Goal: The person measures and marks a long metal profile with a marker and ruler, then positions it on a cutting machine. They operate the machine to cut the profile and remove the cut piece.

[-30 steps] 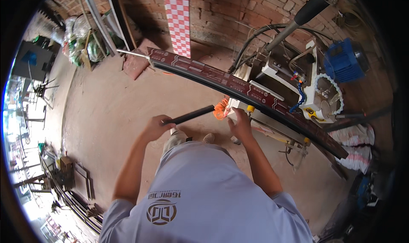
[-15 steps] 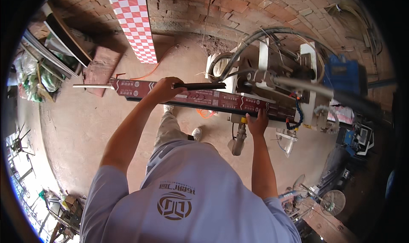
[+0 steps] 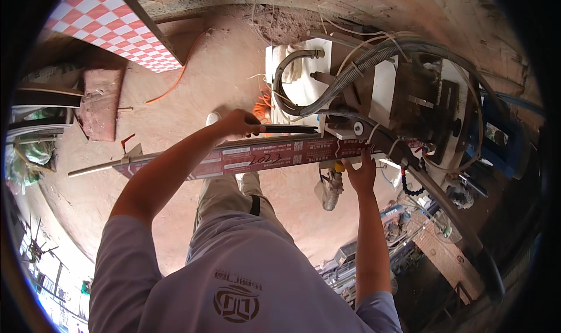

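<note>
The fingers of the left hand (image 3: 236,124) are curled tight around a thin black rod (image 3: 289,129), which sticks out of the fist toward the machine and lies just above the long dark-red profile bar (image 3: 257,158). Whether the rod touches the bar cannot be told, because the fist covers that spot. The fingers of the right hand (image 3: 361,174) point upward, held close together, with their tips pressed against the lower edge of the bar where it enters the machine; the thumb is hard to make out, so whether it hooks under the bar cannot be told.

Outward from the left fist, the bar runs on past the forearm to a pale bare metal end (image 3: 96,169). A small red-handled clamp (image 3: 127,141) sits just above that end. Beyond the right fingertips the bar vanishes under the machine (image 3: 403,99), a crowded block of pale plates, grey corrugated hoses and cables whose parts overlap too much to separate. Just beside the right wrist hangs a yellow-capped grey fitting (image 3: 332,187).

Farther off, a red-and-white chequered board (image 3: 117,26) is cut by the upper left rim, and the person's shirt hides the floor below both arms.
</note>
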### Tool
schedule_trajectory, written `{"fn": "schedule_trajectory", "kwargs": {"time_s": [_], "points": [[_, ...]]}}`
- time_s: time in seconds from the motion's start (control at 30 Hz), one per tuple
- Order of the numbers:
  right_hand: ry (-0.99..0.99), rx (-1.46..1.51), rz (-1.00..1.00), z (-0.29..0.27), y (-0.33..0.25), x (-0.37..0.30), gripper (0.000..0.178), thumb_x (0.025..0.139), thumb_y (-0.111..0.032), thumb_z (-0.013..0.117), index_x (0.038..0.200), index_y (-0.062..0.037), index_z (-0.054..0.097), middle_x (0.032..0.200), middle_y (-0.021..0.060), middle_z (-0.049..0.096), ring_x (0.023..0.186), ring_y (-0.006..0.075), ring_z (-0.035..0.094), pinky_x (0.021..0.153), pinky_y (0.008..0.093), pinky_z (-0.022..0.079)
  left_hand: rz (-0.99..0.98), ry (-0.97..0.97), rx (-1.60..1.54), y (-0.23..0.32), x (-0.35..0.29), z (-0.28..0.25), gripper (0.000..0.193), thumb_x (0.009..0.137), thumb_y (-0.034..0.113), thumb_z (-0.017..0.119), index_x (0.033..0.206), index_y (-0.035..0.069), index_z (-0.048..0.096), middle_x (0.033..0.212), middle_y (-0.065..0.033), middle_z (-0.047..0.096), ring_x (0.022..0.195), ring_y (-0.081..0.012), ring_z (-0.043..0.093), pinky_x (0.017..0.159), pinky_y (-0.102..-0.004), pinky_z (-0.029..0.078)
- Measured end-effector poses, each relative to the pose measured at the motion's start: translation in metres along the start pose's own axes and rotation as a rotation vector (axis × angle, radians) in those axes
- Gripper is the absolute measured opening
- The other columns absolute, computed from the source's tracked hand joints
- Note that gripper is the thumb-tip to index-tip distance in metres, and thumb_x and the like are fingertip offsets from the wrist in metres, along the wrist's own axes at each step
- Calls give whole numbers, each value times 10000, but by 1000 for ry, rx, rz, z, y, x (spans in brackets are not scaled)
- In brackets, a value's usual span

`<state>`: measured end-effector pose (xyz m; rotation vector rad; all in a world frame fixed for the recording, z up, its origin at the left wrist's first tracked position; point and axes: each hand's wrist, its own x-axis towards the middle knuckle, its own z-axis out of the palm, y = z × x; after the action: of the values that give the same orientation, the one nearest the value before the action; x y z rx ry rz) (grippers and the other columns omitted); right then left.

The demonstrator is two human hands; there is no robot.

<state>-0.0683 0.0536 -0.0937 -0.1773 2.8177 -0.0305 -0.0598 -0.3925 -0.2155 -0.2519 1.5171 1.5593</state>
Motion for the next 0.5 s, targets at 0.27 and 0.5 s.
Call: {"fn": "schedule_trajectory", "kwargs": {"time_s": [0.27, 0.5], "points": [[-8, 122, -86, -17, -21, 8, 688, 805, -287, 858, 1336, 50, 579, 1297, 252, 641, 1224, 429, 590, 1059, 484, 448, -77, -90, -113, -16, 9, 10, 476, 903, 380, 802, 1150, -22, 736, 962, -109, 762, 844, -167, 688, 763, -321, 539], [-133, 259, 70, -22, -27, 8, 710, 816, -225, 848, 1406, 27, 543, 1340, 237, 620, 1275, 429, 551, 1084, 485, 427, -60, -204, 53, -4, 12, 6, 449, 928, 372, 749, 1207, 22, 720, 1042, -128, 771, 962, -201, 712, 873, -349, 544]]}}
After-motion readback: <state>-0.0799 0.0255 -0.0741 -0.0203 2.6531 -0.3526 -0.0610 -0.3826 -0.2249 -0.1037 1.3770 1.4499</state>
